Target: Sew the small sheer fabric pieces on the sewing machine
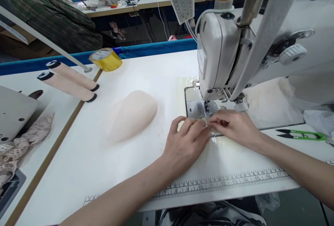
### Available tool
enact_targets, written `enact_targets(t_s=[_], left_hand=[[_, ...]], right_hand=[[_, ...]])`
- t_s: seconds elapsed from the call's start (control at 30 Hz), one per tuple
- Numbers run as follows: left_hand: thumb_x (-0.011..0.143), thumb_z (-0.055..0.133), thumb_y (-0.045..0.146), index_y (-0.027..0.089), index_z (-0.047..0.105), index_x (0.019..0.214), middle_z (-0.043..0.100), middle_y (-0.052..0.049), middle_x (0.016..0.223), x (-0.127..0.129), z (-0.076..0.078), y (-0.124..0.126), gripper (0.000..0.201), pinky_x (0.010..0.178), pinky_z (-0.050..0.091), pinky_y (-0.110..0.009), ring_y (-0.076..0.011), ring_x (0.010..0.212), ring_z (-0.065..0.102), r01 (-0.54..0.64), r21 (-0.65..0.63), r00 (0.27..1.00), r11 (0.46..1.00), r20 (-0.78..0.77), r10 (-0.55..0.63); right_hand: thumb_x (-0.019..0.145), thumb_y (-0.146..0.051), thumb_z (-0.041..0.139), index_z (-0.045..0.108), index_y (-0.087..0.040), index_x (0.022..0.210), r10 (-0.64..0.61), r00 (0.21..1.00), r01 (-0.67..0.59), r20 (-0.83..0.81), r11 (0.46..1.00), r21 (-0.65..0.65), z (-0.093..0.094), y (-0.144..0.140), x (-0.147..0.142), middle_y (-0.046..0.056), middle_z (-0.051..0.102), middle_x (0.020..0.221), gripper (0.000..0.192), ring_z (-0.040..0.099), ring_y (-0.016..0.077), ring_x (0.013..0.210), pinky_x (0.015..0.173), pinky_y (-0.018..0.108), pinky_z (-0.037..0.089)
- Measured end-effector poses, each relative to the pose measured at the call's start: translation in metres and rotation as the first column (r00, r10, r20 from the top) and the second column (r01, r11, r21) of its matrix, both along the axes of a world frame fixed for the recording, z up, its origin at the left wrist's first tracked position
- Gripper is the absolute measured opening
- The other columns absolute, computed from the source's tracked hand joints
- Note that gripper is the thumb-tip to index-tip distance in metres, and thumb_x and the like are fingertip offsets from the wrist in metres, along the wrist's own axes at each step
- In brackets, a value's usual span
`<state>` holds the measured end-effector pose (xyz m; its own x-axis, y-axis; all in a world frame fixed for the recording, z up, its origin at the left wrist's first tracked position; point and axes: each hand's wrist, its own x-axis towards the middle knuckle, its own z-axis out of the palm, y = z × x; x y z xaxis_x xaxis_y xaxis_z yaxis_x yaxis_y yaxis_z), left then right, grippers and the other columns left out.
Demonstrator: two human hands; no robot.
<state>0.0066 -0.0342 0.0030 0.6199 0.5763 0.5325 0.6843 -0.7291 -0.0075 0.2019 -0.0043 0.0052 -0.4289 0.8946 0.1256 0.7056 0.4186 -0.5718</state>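
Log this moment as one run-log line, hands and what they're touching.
left hand: pinching small pale piece | right hand: pinching same piece | place: before sewing machine needle | nearby: green snips

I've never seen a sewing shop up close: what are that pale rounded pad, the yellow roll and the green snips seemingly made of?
The pale rounded pad looks like soft moulded foam or fabric: matte peach, no sheen. The yellow roll seems to be plastic adhesive tape, glossy at its side. The green snips appear to have dark metal blades and a green handle, plastic or painted, I cannot tell.
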Motion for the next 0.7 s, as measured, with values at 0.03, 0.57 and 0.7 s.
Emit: enact_targets(t_s=[0.03,0.57,0.7], left_hand=[[0.087,0.057,0.014,0.018,0.063,0.1,0.07,-0.003,0.1,0.0,-0.001,-0.002,0.015,0.089,0.038,-0.039,-0.0183,0.09,0.06,0.036,0.035,0.999,0.999,-0.024,-0.035],[0.093,0.052,0.026,0.019,0.063,0.114,0.065,-0.003,0.121,-0.002,-0.002,0.002,0.024,0.088,0.035,-0.039,-0.021,0.108,0.057,0.013,-0.059,0.995,0.998,-0.098,-0.019],[0.093,0.052,0.026,0.019,0.062,0.116,0.065,-0.003,0.122,-0.001,-0.002,0.008,0.026,0.087,0.034,-0.04,-0.0225,0.11,0.056,0.003,-0.072,0.996,0.997,-0.087,-0.009]], right_hand=[[0.087,-0.024,0.056,0.069,-0.022,0.081,-0.006,1.0,0.006,0.01,1.0,0.0,0.0,0.0,0.0,-0.002,0.066,0.064,0.014,0.058,0.0125,0.056,0.053,0.023,0.038],[0.083,-0.012,0.049,0.072,-0.012,0.093,-0.282,0.829,-0.124,0.482,0.749,0.651,0.014,-0.006,0.022,0.009,0.063,0.059,0.025,0.055,0.0228,0.057,0.054,0.034,0.034],[0.087,-0.012,0.046,0.067,-0.013,0.11,-0.08,0.879,-0.238,0.469,0.78,0.579,0.011,-0.014,0.008,0.006,0.07,0.076,0.032,0.058,0.019,0.061,0.057,0.034,0.035]])
